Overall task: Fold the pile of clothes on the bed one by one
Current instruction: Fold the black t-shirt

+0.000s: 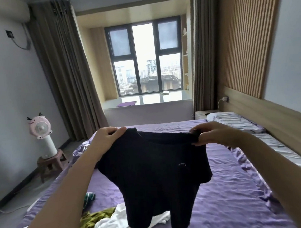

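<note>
A black T-shirt (151,175) hangs in the air above the purple bed (229,188), stretched between both hands. My left hand (106,138) pinches its left shoulder beside the collar. My right hand (210,133) grips the right shoulder, fingers curled round bunched fabric. The shirt's lower hem dangles over the pile of clothes (108,223) at the near left of the bed, where a white garment and an olive-green one (91,224) lie crumpled. A small dark green striped piece (89,197) lies on the sheet a little farther back.
A striped grey pillow (236,120) lies at the bed's far right by the wooden headboard. Left of the bed, a pink fan (41,129) stands on a small stool (51,162). Curtains and a window seat sit beyond the bed.
</note>
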A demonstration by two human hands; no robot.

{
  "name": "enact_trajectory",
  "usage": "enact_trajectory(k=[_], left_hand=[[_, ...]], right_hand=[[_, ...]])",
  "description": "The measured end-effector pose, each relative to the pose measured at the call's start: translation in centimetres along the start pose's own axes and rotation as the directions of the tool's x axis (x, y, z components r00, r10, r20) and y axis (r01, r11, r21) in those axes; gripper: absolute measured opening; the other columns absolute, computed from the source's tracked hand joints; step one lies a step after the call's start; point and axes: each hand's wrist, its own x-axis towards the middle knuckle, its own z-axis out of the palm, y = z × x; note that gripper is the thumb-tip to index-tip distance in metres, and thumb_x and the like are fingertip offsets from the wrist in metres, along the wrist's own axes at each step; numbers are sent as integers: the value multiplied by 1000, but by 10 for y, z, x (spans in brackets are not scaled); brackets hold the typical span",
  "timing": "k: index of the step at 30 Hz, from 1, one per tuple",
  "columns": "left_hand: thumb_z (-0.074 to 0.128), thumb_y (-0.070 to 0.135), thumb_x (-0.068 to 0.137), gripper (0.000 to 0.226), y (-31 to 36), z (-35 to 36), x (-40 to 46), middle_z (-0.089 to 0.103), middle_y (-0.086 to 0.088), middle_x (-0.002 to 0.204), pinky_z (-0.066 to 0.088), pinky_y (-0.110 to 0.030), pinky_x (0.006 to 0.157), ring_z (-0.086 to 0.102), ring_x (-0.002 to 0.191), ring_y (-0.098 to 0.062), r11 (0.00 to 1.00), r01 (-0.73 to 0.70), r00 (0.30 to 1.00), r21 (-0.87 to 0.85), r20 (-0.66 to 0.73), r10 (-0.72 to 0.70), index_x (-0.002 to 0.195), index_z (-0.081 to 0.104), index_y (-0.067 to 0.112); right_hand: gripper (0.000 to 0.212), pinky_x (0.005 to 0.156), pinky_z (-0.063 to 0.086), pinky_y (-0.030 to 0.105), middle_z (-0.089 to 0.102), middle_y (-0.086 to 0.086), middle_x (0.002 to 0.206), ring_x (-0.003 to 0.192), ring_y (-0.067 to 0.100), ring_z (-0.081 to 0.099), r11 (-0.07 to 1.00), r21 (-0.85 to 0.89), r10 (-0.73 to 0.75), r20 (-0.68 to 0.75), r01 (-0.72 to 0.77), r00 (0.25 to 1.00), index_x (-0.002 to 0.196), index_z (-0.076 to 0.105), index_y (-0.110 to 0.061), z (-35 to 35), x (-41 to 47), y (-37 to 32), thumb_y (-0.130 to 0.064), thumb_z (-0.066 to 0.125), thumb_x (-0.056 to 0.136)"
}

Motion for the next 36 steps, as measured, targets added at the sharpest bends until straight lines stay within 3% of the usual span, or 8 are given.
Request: enact_trajectory(k=[4, 7, 11, 18, 21, 24, 28, 36], left_hand=[[58, 50, 88, 37, 0, -2, -8, 67, 4, 69, 46, -25, 69, 61, 71, -13, 999, -9, 999, 36, 46, 7, 75, 72, 18], [60, 48, 87, 36, -2, -9, -16, 65, 1, 67, 43, -24, 66, 59, 68, -12, 999, -16, 997, 29, 82, 14, 74, 71, 16], [68, 39, 84, 17, -7, -21, -32, 69, 13, 70, 44, -22, 69, 63, 74, -9, 1000, -26, 995, 7, 100, 25, 72, 73, 28], [71, 28, 83, 14, -9, -36, -65, 64, 13, 70, 43, -22, 66, 59, 71, -7, 994, -109, 992, -7, 65, 109, 74, 66, 37], [71, 24, 83, 16, -13, -38, -80, 62, 9, 69, 45, -23, 66, 57, 68, -8, 990, -134, 990, -50, 42, 136, 76, 64, 38], [72, 24, 82, 17, -21, -41, -96, 61, 12, 69, 44, -17, 66, 56, 67, -3, 989, -139, 990, -59, 30, 141, 76, 64, 38], [73, 16, 82, 11, -35, -37, -115, 65, 9, 77, 41, -2, 64, 57, 68, 4, 987, -115, 989, -114, 84, 125, 80, 68, 25], [69, 9, 84, 11, -79, 7, -140, 59, 3, 68, 39, -16, 61, 50, 60, 0, 999, -22, 944, -30, 329, 31, 76, 65, 14]], right_hand=[[18, 73, 48, 13, 68, 4, 86, 82, 11, 63, 920, -390, -23, -112, -23, 993, 94, 67, -12, 16, -9, -12, -5, 71, 78], [16, 72, 55, 26, 66, 7, 75, 69, 18, 65, 939, -333, -18, -291, -84, 957, 86, 60, -11, 33, -14, -12, -8, 73, 78], [13, 59, 37, 8, 61, -6, 73, 67, 7, 56, 756, -635, -198, -450, -156, 871, 90, 68, -13, 50, -27, -16, -19, 73, 79], [16, 51, 33, 13, 59, -2, 79, 68, 12, 50, 909, -396, -169, -634, -129, 755, 95, 59, -21, 93, -60, -17, -9, 48, 94], [18, 67, 33, 24, 61, -1, 89, 82, 16, 53, 866, -467, -211, -669, -182, 713, 104, 60, -19, 113, -78, -12, -15, 44, 96], [22, 77, 45, 37, 66, 9, 98, 93, 28, 60, 702, -620, -233, -665, -351, 709, 109, 62, -17, 126, -97, -6, -28, 48, 96], [34, 61, 36, 32, 56, 0, 69, 69, 23, 53, 562, -695, -220, -648, -448, 729, 80, 54, -18, 133, -124, 4, -51, 54, 88], [35, 58, 34, 26, 56, -4, 63, 63, 15, 54, 652, -649, 15, -507, -393, 862, 61, 47, -26, 124, -147, 43, -47, 64, 84]])
